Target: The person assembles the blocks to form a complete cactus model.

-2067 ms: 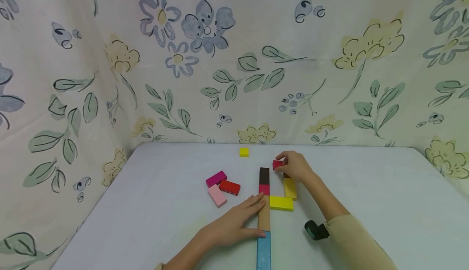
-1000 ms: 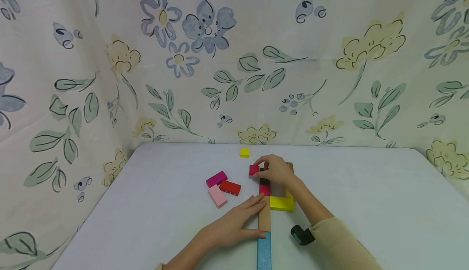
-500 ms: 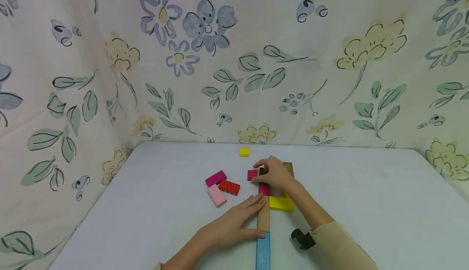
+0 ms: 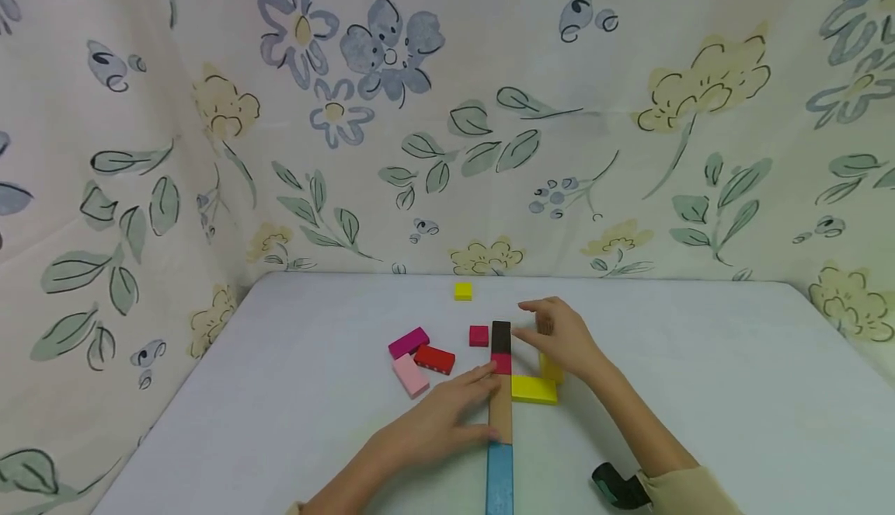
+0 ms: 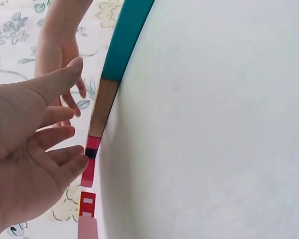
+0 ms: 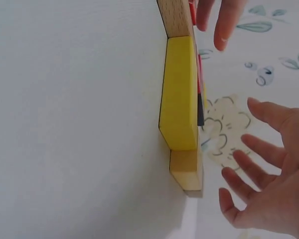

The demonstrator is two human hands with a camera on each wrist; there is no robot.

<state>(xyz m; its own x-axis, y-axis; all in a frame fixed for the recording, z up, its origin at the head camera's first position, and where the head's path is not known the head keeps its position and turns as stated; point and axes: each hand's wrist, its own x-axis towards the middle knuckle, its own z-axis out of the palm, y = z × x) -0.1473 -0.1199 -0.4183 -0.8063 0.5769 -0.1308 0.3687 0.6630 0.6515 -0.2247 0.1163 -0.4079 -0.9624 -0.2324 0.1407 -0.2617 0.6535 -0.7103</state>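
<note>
A row of blocks runs up the table: blue (image 4: 499,480), tan (image 4: 500,410), crimson (image 4: 501,364) and black (image 4: 501,336). My left hand (image 4: 437,410) lies across the row from the left, its straight fingers and thumb at the tan and crimson blocks. A small crimson cube (image 4: 478,335) rests just left of the black block, with a gap between them. On the row's other side, my right hand (image 4: 565,336) is spread with nothing in it, fingertips close to the black block. A yellow block (image 4: 534,390) touches the row; a mustard-yellow block (image 4: 551,367) stands behind it, partly hidden by the right hand.
Magenta (image 4: 409,342), red (image 4: 435,360) and pink (image 4: 410,376) blocks lie together left of the row. A yellow cube (image 4: 463,291) sits near the table's far edge. A black wrist camera (image 4: 618,488) sticks out by the right sleeve. Floral cloth (image 4: 447,150) hangs behind the table.
My right hand has carried the crimson cube leftward over the black block, set it down beside it, let go and drawn back right. My left hand has barely shifted.
</note>
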